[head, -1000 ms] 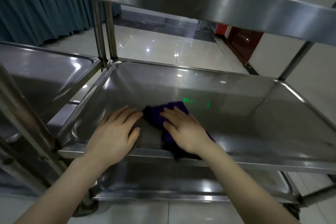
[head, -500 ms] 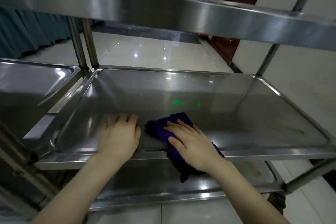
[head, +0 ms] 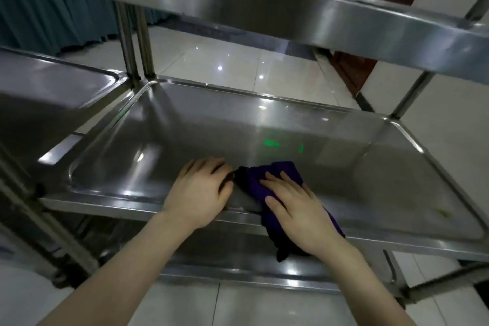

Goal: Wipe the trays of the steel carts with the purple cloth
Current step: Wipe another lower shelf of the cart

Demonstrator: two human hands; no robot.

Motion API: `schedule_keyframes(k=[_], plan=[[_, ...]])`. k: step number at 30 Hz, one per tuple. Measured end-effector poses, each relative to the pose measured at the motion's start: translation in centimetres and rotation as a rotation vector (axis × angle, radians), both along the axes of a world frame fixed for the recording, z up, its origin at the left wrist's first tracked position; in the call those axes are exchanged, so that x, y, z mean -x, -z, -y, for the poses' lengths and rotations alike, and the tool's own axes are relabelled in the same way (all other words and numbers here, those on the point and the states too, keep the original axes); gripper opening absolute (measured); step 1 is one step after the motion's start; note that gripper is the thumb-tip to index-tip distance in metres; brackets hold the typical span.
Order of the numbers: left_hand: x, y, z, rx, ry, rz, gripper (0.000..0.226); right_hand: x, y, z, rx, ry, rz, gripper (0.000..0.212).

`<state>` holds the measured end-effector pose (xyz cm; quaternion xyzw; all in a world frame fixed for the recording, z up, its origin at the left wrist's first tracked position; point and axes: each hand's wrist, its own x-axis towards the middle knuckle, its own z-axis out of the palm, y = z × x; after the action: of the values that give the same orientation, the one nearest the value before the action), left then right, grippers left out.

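Observation:
The middle tray [head: 185, 140] of a steel cart fills the view. A purple cloth [head: 267, 180] lies on its near edge, part of it hanging over the front rim. My right hand [head: 296, 209] presses flat on the cloth with straight fingers. My left hand [head: 201, 193] rests palm down on the tray's front rim just left of the cloth, its fingers slightly bent on the steel and holding nothing.
The cart's top tray [head: 291, 5] overhangs close above. A lower tray [head: 238, 264] sits beneath. A second steel cart [head: 53, 87] stands against the left side, with upright posts [head: 135, 53] between them. A white wall [head: 449, 103] and dark red door [head: 354, 71] are on the right.
Both hands and the cloth have stayed at the tray's near edge, shifting slightly right along it. My head has moved, so the view has tilted and the top tray looms lower.

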<state>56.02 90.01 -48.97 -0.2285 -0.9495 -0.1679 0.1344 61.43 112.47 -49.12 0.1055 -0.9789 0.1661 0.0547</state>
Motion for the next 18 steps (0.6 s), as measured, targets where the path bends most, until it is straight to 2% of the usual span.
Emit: schedule_keyframes(k=[3, 6, 9, 11, 14, 18], plan=[[0.0, -0.1, 0.1, 0.010, 0.000, 0.009, 0.032, 1.2, -0.2, -0.6, -0.004, 0.001, 0.020, 0.044], [0.1, -0.1, 0.4, 0.026, 0.012, 0.061, 0.037, 7.3, -0.9, -1.8, -0.052, 0.167, 0.082, 0.046], [0.2, -0.1, 0.3, 0.016, 0.010, 0.066, 0.038, 13.0, -1.8, -2.8, 0.042, 0.357, 0.083, 0.044], [0.3, -0.1, 0.1, -0.001, 0.010, 0.045, 0.036, 14.6, -1.7, -2.5, 0.040, 0.391, 0.065, 0.041], [0.4, 0.0, 0.0, -0.003, 0.006, 0.054, 0.038, 11.3, -1.5, -1.4, 0.012, 0.305, 0.084, 0.044], [0.2, -0.5, 0.0, 0.020, 0.017, 0.093, 0.044, 1.2, -0.8, 0.2, -0.031, 0.127, 0.024, 0.044]])
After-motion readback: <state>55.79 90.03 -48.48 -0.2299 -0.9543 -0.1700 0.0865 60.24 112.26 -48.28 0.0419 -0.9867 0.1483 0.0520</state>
